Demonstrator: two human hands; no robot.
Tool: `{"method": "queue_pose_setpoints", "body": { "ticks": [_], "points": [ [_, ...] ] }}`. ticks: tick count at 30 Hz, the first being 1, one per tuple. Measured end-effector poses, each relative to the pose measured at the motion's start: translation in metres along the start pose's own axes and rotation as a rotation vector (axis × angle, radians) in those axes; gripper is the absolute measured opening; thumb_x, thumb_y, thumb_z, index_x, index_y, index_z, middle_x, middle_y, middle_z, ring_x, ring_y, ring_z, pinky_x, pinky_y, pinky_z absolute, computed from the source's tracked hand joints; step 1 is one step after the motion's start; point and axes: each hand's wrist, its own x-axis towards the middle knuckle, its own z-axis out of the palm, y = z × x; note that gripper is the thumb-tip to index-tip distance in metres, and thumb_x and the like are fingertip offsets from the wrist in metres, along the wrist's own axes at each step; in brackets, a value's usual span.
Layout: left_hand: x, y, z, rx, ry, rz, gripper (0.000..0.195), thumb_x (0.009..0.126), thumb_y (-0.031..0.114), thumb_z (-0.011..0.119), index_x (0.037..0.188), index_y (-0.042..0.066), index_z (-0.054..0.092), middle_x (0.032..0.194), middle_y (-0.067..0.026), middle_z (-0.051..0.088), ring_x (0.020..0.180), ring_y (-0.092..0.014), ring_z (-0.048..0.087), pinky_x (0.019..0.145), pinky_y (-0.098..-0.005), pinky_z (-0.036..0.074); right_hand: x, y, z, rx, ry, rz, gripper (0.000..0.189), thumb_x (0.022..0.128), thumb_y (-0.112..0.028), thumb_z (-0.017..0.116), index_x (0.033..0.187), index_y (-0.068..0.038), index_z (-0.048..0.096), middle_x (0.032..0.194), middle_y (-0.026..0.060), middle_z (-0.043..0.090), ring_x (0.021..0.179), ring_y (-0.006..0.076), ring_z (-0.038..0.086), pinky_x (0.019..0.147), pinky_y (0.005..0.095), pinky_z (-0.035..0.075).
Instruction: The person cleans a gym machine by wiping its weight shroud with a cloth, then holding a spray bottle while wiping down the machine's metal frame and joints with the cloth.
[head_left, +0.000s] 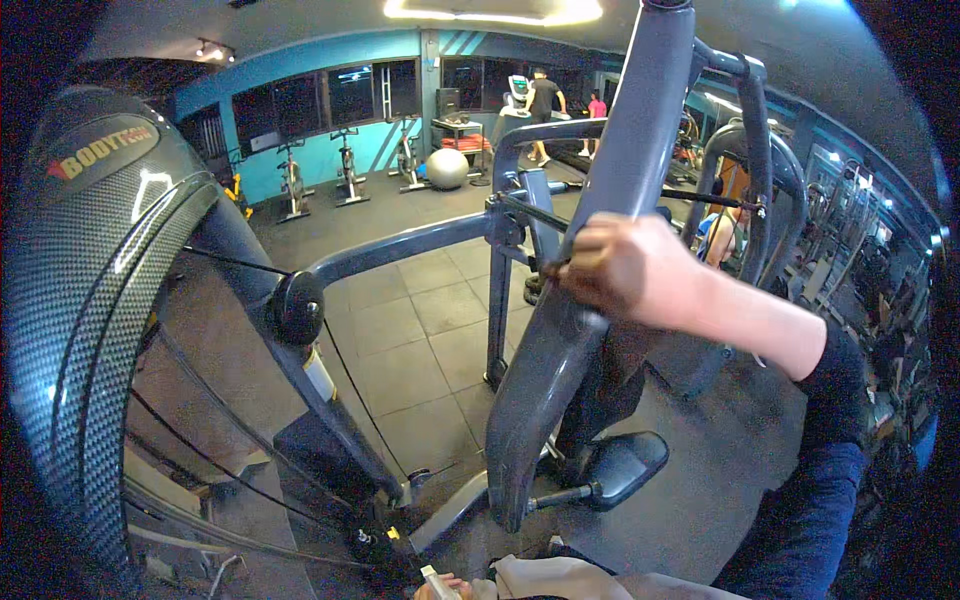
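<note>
My right hand (611, 266), blurred, presses against the slanted grey steel beam (555, 382) of a gym machine. Its fingers are curled around something dark brown, apparently a bunched cloth (556, 271), mostly hidden by the hand. At the bottom edge, my left hand (456, 585) shows only in part, its fingers around a white object (435, 579) that is too cut off to identify. Below the beam, a black padded cushion (626, 469) sticks out on a short bar.
A carbon-patterned machine cover (82, 300) rises on the left, beside a black pulley (298, 306) with cables. A horizontal grey bar (409, 244) spans the middle. Farther back are exercise bikes (349, 169), a silver exercise ball (447, 168), and a person (544, 97) by a treadmill.
</note>
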Motion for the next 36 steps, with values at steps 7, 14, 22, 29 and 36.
{"method": "queue_pose_setpoints", "body": {
  "ticks": [7, 14, 22, 29, 36],
  "points": [
    [-0.003, 0.006, 0.009, 0.204, -0.057, 0.058, 0.06, 0.085, 0.052, 0.048, 0.107, -0.004, 0.052, 0.094, -0.0142, 0.059, 0.078, -0.025, 0.059, 0.07, -0.0337, 0.05, 0.029, 0.13, -0.086, -0.552, 0.236, 0.395, 0.014, 0.072, -0.018, 0.062, 0.075, -0.005, 0.065, 0.072, 0.0158, 0.062, 0.065, 0.0323, 0.061, 0.062, 0.041, 0.049],
    [-0.024, 0.033, 0.073, 1.215, 0.171, 0.879, 0.044, 0.089, 0.038, 0.047, 0.098, -0.005, 0.054, 0.087, -0.019, 0.061, 0.078, -0.026, 0.06, 0.07, -0.0367, 0.05, 0.019, 0.033, -0.011, -0.207, -0.095, 0.315, 0.01, 0.064, -0.007, 0.063, 0.073, -0.003, 0.06, 0.072, 0.0156, 0.059, 0.073, 0.0308, 0.06, 0.062, 0.0393, 0.051],
    [-0.02, 0.036, 0.068, 0.332, 0.041, 0.177, 0.029, 0.083, 0.021, 0.06, 0.099, -0.002, 0.051, 0.087, -0.0132, 0.059, 0.074, -0.023, 0.059, 0.067, -0.0339, 0.05, -0.012, -0.021, 0.019, 0.066, 0.004, 0.065, 0.009, 0.067, -0.01, 0.057, 0.074, -0.005, 0.057, 0.076, 0.0097, 0.054, 0.072, 0.0261, 0.059, 0.059, 0.0365, 0.051],
    [-0.02, 0.033, 0.067, 1.286, 0.078, 0.845, 0.051, 0.088, 0.047, 0.042, 0.103, -0.001, 0.052, 0.085, -0.0129, 0.059, 0.072, -0.023, 0.059, 0.067, -0.036, 0.049, 0.022, 0.097, -0.043, -0.361, 0.198, 0.476, 0.008, 0.068, -0.013, 0.064, 0.069, -0.005, 0.063, 0.072, 0.0158, 0.062, 0.068, 0.033, 0.063, 0.063, 0.0407, 0.052],
    [-0.021, 0.028, 0.052, 0.734, 0.102, 0.438, 0.052, 0.089, 0.046, 0.04, 0.108, -0.001, 0.051, 0.087, -0.0154, 0.06, 0.075, -0.026, 0.059, 0.067, -0.0371, 0.049, 0.005, -0.006, 0.022, 0.049, 0.126, 0.198, 0.004, 0.067, -0.008, 0.057, 0.068, -0.005, 0.058, 0.071, 0.0129, 0.057, 0.07, 0.0285, 0.061, 0.063, 0.0376, 0.051]
  ]
}}
